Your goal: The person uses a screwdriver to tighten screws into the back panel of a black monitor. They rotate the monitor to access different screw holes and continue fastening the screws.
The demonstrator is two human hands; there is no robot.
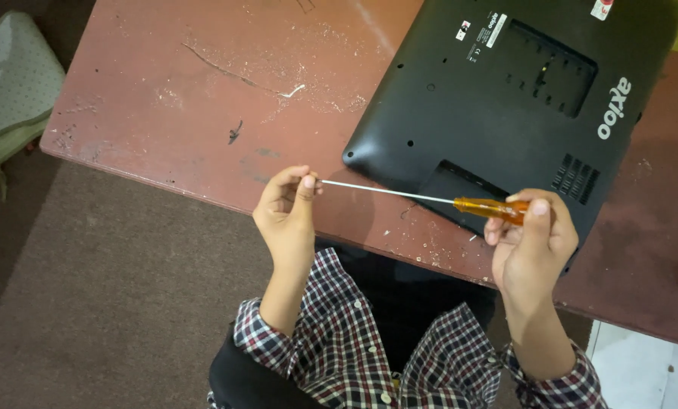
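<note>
Both hands busy: my right hand grips the screwdriver handle, left hand pinches its tip, over the tabletop's near edge beside the upturned laptop; I'd say checking the tip, with seating it in a screw next.

Home repair spot: scratched red table, carpet, cushioned chair.

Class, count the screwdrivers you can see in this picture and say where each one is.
1. The screwdriver is held level over the table edge: right hand grips its orange handle, left hand pinches the tip. Others may lie out of frame.
</note>
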